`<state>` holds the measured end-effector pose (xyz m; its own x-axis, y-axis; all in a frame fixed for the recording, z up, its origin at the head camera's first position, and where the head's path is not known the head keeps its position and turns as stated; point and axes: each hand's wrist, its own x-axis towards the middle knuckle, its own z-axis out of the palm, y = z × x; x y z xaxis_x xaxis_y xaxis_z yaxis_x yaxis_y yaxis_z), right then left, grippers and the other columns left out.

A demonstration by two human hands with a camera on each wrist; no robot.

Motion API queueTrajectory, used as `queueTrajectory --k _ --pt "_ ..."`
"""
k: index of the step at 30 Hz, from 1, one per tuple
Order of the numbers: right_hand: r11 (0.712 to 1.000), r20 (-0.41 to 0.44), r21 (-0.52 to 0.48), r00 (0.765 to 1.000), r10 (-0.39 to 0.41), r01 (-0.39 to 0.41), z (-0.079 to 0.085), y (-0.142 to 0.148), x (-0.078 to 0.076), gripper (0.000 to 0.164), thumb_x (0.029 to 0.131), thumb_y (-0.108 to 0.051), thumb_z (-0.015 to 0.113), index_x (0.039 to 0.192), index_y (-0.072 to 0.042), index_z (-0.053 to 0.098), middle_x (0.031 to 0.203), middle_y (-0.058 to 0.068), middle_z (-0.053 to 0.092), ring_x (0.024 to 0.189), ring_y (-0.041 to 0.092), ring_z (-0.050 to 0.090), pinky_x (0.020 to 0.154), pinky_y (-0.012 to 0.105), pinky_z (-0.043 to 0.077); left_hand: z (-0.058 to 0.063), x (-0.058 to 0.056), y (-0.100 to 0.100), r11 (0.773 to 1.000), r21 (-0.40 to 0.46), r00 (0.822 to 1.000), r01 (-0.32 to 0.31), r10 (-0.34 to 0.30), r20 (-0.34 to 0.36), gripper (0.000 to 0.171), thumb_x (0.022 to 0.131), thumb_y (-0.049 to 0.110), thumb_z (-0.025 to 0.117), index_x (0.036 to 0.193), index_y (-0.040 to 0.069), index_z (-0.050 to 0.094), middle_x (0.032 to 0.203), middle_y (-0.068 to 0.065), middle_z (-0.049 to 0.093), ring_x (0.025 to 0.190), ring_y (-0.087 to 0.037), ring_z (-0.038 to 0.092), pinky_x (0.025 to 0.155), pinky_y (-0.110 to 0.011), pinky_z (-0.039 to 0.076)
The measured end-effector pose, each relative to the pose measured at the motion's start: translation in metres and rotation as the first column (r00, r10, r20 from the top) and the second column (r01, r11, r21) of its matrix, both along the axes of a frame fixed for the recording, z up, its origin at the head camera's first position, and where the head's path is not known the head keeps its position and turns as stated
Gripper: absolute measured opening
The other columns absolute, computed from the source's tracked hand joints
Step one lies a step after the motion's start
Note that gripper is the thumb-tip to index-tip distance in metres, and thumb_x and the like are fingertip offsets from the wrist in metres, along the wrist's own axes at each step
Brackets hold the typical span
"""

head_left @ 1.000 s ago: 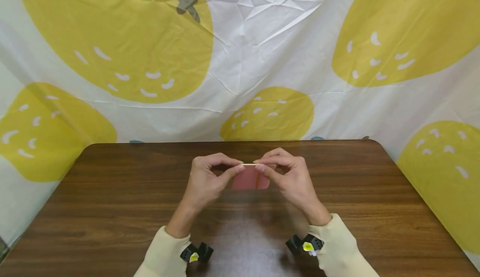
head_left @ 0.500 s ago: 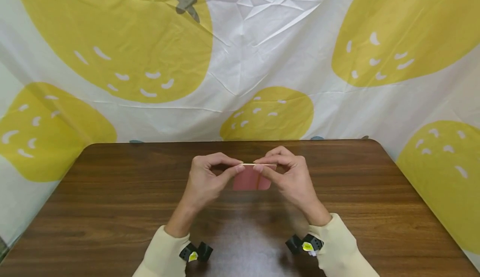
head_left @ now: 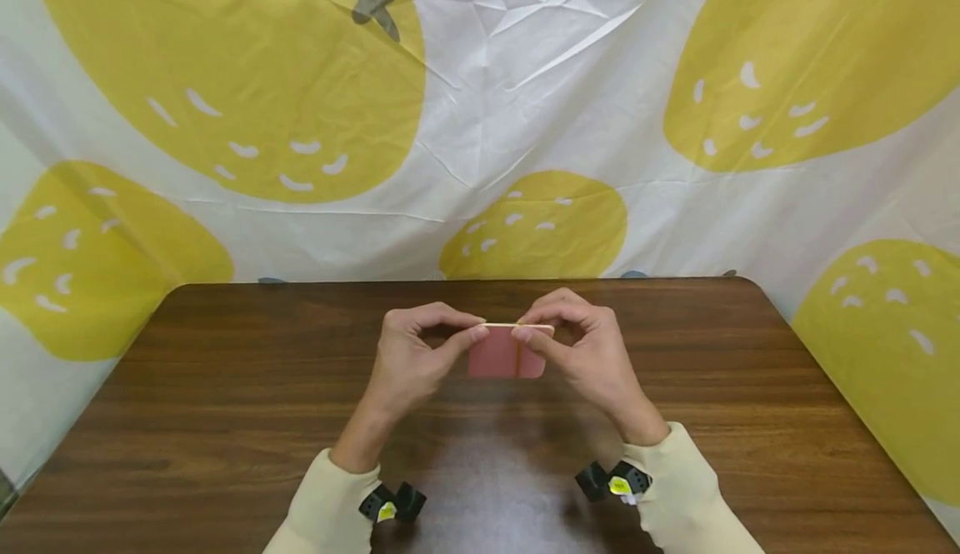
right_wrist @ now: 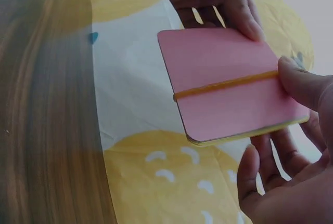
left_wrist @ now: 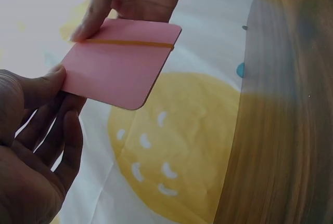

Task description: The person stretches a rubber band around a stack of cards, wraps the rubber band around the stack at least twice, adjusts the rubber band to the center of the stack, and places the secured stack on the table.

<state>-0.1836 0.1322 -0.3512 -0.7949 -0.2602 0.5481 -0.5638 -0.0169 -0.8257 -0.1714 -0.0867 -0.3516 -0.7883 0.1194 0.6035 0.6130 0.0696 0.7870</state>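
Both hands hold up a thin pink pad (head_left: 495, 356) with rounded corners, above the table. An orange rubber band (left_wrist: 130, 42) runs straight across it, nearer the right-hand end. Layered, yellowish edges show on the pad (right_wrist: 223, 57) in the right wrist view. My left hand (head_left: 411, 362) pinches the upper edge, its thumb on the pink face. My right hand (head_left: 588, 358) pinches the same edge where the band crosses, with its thumb (right_wrist: 296, 81) over the band's end. Whether it grips the band apart from the pad cannot be told.
Below lies a brown wood-grain table (head_left: 225, 421) with rounded far corners. Behind it hangs a white cloth (head_left: 450, 137) printed with large yellow fruit. A small black camera is strapped at each cream sleeve (head_left: 330, 496).
The right hand has shifted slightly right and away, baring more of the pad's upper right edge. The pad has moved a little to the right. The left hand is nearly still.
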Motion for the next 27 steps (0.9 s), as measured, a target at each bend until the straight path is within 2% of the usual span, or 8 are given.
queueTrajectory --k 3,9,16,21,27 --pt "1.0 -0.017 -0.028 1.0 -0.013 0.013 -0.001 -0.004 0.002 0.011 0.083 0.013 0.075 0.09 0.005 0.075 0.09 0.012 0.065 0.09 0.021 0.062 0.076 0.025 0.054 0.0 0.001 0.002 1.0 0.001 1.0 -0.002 0.002 -0.002 0.005 0.083 -0.003 0.081 0.088 -0.003 0.079 0.08 -0.008 0.075 0.072 -0.015 0.068 0.061 -0.023 0.053" --pt "0.992 -0.073 0.061 0.992 -0.107 0.112 -0.002 -0.008 0.003 0.012 0.086 0.008 0.075 0.091 -0.002 0.079 0.089 0.009 0.067 0.09 0.019 0.062 0.075 0.024 0.048 -0.001 0.002 0.006 1.0 -0.001 1.0 0.002 -0.002 -0.009 0.005 0.083 -0.003 0.081 0.087 -0.004 0.079 0.081 -0.008 0.075 0.073 -0.016 0.069 0.061 -0.026 0.055" --pt "0.995 -0.023 0.033 0.996 -0.092 0.092 -0.003 -0.011 0.004 0.01 0.084 0.01 0.077 0.092 0.003 0.078 0.086 0.009 0.067 0.089 0.018 0.063 0.077 0.024 0.053 -0.001 0.003 0.006 1.0 -0.005 1.0 0.007 -0.007 -0.014 0.005 0.083 -0.002 0.081 0.088 -0.001 0.079 0.081 -0.007 0.075 0.073 -0.016 0.069 0.061 -0.028 0.056" --pt "0.994 0.001 0.056 0.996 -0.094 0.094 -0.002 -0.009 0.003 0.011 0.085 0.006 0.077 0.095 0.002 0.078 0.089 0.008 0.069 0.091 0.019 0.064 0.079 0.025 0.052 0.0 0.002 0.004 1.0 -0.02 1.0 -0.013 0.013 0.007 0.004 0.084 0.001 0.082 0.087 0.0 0.079 0.081 -0.005 0.076 0.073 -0.014 0.069 0.061 -0.03 0.056" --pt "0.99 0.067 0.1 0.992 -0.105 0.098 0.003 0.0 0.002 0.018 0.087 -0.001 0.079 0.105 -0.002 0.077 0.097 0.007 0.071 0.084 0.018 0.065 0.072 0.026 0.052 0.003 0.002 -0.001 1.0 0.0 0.999 -0.022 0.022 0.047 0.006 0.084 -0.001 0.081 0.089 -0.002 0.079 0.083 -0.008 0.076 0.072 -0.016 0.068 0.062 -0.025 0.054"
